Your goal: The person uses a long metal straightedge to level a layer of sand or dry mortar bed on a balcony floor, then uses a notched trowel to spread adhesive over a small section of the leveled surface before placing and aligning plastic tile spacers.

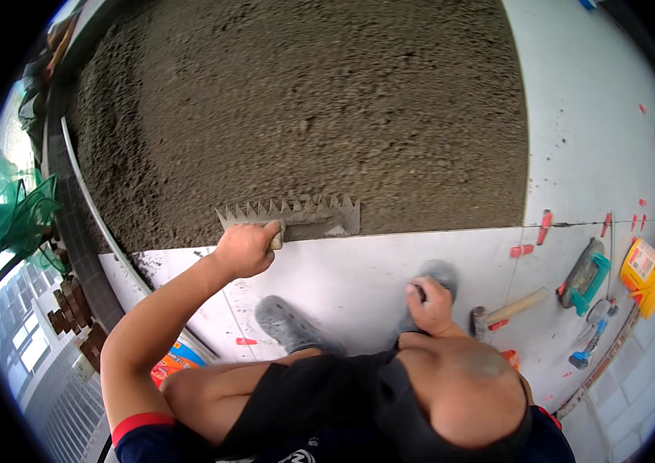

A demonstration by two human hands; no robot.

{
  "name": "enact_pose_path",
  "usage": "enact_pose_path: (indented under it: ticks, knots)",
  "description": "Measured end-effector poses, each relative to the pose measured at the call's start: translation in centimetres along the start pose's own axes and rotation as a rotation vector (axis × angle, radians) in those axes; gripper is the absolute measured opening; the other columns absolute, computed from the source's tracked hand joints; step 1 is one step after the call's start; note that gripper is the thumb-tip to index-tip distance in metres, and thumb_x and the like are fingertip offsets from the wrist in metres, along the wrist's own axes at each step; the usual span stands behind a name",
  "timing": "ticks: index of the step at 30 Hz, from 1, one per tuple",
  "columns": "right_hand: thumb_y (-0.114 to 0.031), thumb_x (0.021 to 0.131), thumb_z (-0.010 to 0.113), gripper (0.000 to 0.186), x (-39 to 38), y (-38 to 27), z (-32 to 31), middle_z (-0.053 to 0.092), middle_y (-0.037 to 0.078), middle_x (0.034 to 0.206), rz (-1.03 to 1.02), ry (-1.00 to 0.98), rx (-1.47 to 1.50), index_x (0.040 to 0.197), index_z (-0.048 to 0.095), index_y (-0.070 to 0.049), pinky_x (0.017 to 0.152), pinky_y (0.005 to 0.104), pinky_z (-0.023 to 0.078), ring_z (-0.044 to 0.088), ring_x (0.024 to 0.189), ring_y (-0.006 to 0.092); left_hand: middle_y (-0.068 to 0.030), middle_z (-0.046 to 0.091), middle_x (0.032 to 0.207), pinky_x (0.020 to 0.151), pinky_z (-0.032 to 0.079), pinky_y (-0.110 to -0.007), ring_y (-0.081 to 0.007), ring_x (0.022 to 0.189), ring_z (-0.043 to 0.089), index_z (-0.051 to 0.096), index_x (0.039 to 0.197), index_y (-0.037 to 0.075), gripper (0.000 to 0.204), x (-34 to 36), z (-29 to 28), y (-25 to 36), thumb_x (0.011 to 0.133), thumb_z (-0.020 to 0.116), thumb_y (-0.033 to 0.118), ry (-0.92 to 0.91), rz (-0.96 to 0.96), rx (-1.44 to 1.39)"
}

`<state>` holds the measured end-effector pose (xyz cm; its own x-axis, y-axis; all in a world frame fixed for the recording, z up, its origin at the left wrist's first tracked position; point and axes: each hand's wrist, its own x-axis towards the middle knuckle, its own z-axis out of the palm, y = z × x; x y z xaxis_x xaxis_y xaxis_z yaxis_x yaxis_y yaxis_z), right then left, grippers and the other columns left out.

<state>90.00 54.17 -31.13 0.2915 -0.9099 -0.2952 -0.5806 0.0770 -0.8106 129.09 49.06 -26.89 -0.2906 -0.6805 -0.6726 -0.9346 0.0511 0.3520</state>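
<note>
Metal trowel (313,219), rough matt mortar (327,116)

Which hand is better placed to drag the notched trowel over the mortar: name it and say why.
Left, most likely. The left hand grips the notched trowel at the near edge of the mortar bed; the right hand is farther back, by the right knee.

L fingers (267,231) grip notched trowel (349,217) @ edge of mortar (327,108).

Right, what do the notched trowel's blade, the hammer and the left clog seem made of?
Notched trowel blade: probably steel; thin, sharply toothed, dull grey under grit.
Hammer handle: likely bare wood, pale tan and matte.
Hammer head: dark and dull, probably metal.
Left clog: matte grey, thick and rounded, perhaps moulded foam or rubber.
</note>
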Motion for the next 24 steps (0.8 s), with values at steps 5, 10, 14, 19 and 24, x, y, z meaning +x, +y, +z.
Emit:
enact_pose_path:
  ticks: [5, 10, 14, 19, 24]
  knots:
    - [-0.013, 0.085, 0.064, 0.008, -0.8, 0.9, -1.4, 0.064, 0.009, 0.074, 0.164, 0.100, -0.093, 0.087, 0.065, -0.005, 0.061, 0.0341, 0.050, 0.061, 0.063, 0.0203, -0.0212, 0.064, 0.082, 0.065, 0.049, -0.053, -0.0423, 0.075, 0.061, 0.052, 0.123, 0.013, 0.053, -0.1, 5.5, -8.7, 0.071, 0.057, 0.013, 0.020, 0.048, 0.043]
    - [-0.016, 0.084, 0.062, 0.012, 1.1, 0.6, -0.1, 0.062, 0.015, 0.076, -0.008, 0.061, -0.206, 0.086, 0.063, -0.005, 0.064, 0.0396, 0.050, 0.062, 0.068, 0.0334, -0.0218, 0.062, 0.077, 0.065, 0.046, -0.053, -0.0430, 0.074, 0.060, 0.058, 0.104, 0.008, 0.042, -4.6, 6.8, -13.0, 0.062, 0.058, 0.010, 0.370, 0.078, 0.104]
    - [-0.017, 0.084, 0.062, 0.012, 0.6, 0.3, -1.9, 0.061, 0.015, 0.074, 0.023, 0.021, -0.274, 0.086, 0.063, -0.005, 0.062, 0.0396, 0.049, 0.061, 0.066, 0.0322, -0.0218, 0.061, 0.074, 0.065, 0.044, -0.053, -0.0439, 0.073, 0.058, 0.060, 0.094, 0.004, 0.035, -5.4, 8.6, -14.2, 0.060, 0.058, 0.007, 0.546, 0.101, 0.070]
    - [-0.020, 0.082, 0.065, 0.016, 1.2, 0.5, 3.9, 0.062, 0.016, 0.075, 0.047, -0.072, -0.346, 0.087, 0.064, -0.005, 0.062, 0.0401, 0.049, 0.061, 0.067, 0.0337, -0.0215, 0.062, 0.077, 0.064, 0.044, -0.052, -0.0427, 0.074, 0.058, 0.060, 0.097, 0.005, 0.035, -13.0, 9.1, -18.8, 0.062, 0.059, 0.009, 0.296, -0.236, 0.085]
    - [-0.015, 0.083, 0.062, 0.013, 0.1, 0.6, 0.6, 0.062, 0.016, 0.071, 0.081, 0.075, -0.332, 0.083, 0.064, -0.003, 0.058, 0.0382, 0.048, 0.059, 0.060, 0.0329, -0.0144, 0.061, 0.067, 0.058, 0.046, -0.049, -0.0381, 0.065, 0.060, 0.058, 0.091, 0.011, 0.027, -8.0, 3.5, -16.8, 0.064, 0.061, 0.013, 0.224, -0.083, 0.105]
